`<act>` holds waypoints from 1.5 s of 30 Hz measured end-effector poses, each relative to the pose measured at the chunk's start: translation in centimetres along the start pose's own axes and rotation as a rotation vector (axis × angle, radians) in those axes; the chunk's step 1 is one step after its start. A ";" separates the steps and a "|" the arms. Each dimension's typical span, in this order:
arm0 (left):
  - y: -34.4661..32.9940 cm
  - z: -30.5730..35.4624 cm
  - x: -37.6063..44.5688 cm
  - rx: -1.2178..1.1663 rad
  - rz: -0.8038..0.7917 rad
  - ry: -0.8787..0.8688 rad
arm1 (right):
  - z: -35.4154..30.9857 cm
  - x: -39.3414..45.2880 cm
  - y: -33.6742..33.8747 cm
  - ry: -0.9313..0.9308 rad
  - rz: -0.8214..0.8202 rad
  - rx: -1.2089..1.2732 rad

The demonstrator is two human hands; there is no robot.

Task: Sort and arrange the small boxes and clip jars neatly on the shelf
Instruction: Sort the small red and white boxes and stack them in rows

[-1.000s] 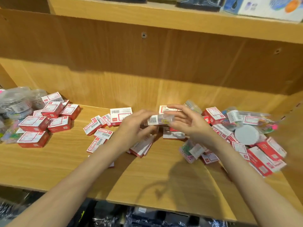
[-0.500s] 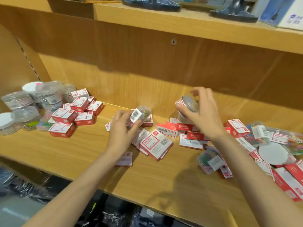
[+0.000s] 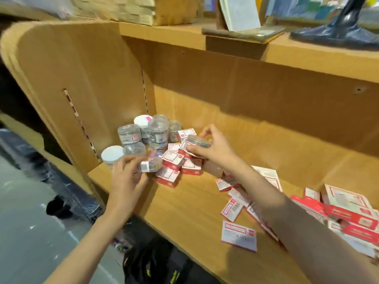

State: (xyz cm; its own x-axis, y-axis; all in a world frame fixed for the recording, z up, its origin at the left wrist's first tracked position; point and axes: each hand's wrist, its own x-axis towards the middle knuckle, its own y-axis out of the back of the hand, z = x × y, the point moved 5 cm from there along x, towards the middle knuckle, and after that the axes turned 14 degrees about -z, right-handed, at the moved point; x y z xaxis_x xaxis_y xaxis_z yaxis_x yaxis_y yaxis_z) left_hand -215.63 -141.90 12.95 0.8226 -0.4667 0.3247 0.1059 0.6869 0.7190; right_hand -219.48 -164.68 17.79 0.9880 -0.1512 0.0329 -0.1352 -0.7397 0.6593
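clip jars [image 3: 143, 132] cluster in the shelf's [image 3: 190, 203] left corner beside stacked small boxes [image 3: 174, 162]. left hand [image 3: 125, 179] grips one jar [image 3: 149, 165] near them; right hand [image 3: 213, 148] pinches another [image 3: 199, 141]. loose boxes [image 3: 238, 235] at right remain unsorted, so roughly half looks done.

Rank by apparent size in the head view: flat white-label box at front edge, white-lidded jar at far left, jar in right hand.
1. flat white-label box, though it lies nearest the camera
2. white-lidded jar
3. jar in right hand, partly covered by the right hand; 2 and 3 look close.
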 end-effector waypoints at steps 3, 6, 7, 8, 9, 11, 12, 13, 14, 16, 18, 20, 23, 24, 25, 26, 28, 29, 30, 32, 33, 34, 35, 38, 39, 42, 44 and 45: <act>-0.7 -1.8 0.0 0.107 -0.114 -0.135 | -2.5 2.5 -2.8 0.101 -0.045 -0.148; -2.2 -3.1 -0.1 0.205 -0.281 -0.246 | -3.3 4.3 -4.4 0.149 -0.061 -0.304; -2.4 -3.4 -0.1 0.264 -0.305 -0.249 | -3.2 4.6 -4.6 0.140 -0.053 -0.335; -2.5 -3.7 -0.2 0.309 -0.313 -0.244 | -3.0 4.7 -4.6 0.132 -0.037 -0.348; -2.6 -3.8 -0.3 0.328 -0.315 -0.240 | -3.0 4.7 -4.6 0.134 -0.012 -0.343; -2.9 -4.0 -0.8 0.319 -0.323 -0.237 | -2.5 4.0 -4.4 0.147 0.062 -0.311; -3.1 -4.0 -1.0 0.309 -0.322 -0.244 | -2.2 3.5 -4.2 0.142 0.099 -0.297; -3.2 -4.0 -1.1 0.290 -0.324 -0.249 | -1.8 2.9 -4.0 0.128 0.132 -0.283; -3.1 -4.0 -1.1 0.252 -0.324 -0.248 | -1.5 2.3 -3.7 0.106 0.160 -0.266; -2.5 -4.0 -1.0 0.132 -0.281 -0.222 | -0.9 1.3 -3.2 0.076 0.204 -0.245; -2.1 -4.1 -0.9 0.074 -0.211 -0.178 | -0.7 0.5 -3.0 0.063 0.228 -0.249; -2.1 -4.0 -0.9 0.058 -0.159 -0.130 | -0.5 -0.2 -3.1 0.056 0.235 -0.251; -2.2 -4.1 -0.9 0.052 -0.111 -0.045 | -0.2 -1.0 -3.4 0.059 0.249 -0.231; -2.1 -4.0 -1.0 0.058 -0.095 -0.023 | -0.1 -1.2 -3.6 0.053 0.255 -0.228; -2.1 -4.0 -1.1 0.057 -0.081 -0.001 | 0.1 -1.5 -3.7 0.040 0.257 -0.227; -2.0 -4.1 -1.3 0.041 -0.077 0.016 | 0.3 -1.7 -3.9 0.022 0.254 -0.223; -2.0 -4.2 -1.9 0.026 -0.131 -0.023 | 0.6 -2.2 -4.3 0.001 0.236 -0.207; -2.1 -4.1 -2.3 0.047 -0.184 -0.089 | 0.6 -2.4 -4.6 0.003 0.230 -0.198; -2.2 -4.0 -2.6 0.080 -0.243 -0.161 | 0.7 -2.6 -4.7 0.001 0.226 -0.190; -2.3 -3.9 -2.6 0.152 -0.320 -0.244 | 0.7 -2.7 -5.0 -0.013 0.219 -0.190; -2.2 -3.9 -2.4 0.179 -0.319 -0.242 | 0.6 -2.8 -5.1 -0.018 0.218 -0.195; -2.1 -3.8 -2.1 0.188 -0.299 -0.215 | 0.5 -2.9 -5.1 -0.019 0.220 -0.200; -2.1 -3.6 -1.8 0.184 -0.278 -0.173 | 0.5 -3.0 -5.2 -0.017 0.221 -0.205; -2.1 -3.2 -1.7 0.133 -0.230 -0.078 | 0.6 -3.8 -5.1 -0.002 0.222 -0.197; -2.1 -2.9 -1.8 0.117 -0.212 -0.087 | 0.9 -4.2 -4.9 -0.004 0.227 -0.192; -2.3 -0.5 -2.0 0.075 -0.151 -0.179 | 2.1 -6.2 -3.1 -0.036 0.270 -0.200; -3.0 1.7 -1.8 0.036 -0.126 -0.217 | 3.4 -8.3 -1.1 -0.081 0.322 -0.208; -3.5 2.9 -1.6 0.015 -0.126 -0.232 | 4.1 -9.6 0.1 -0.113 0.355 -0.205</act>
State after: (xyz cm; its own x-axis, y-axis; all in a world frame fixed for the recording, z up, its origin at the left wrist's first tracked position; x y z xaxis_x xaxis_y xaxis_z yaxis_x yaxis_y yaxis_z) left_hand -218.92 -145.17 11.65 0.6535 -0.6643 0.3628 0.1894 0.6075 0.7714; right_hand -229.27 -166.04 14.46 0.8669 -0.4520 0.2099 -0.4365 -0.4852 0.7577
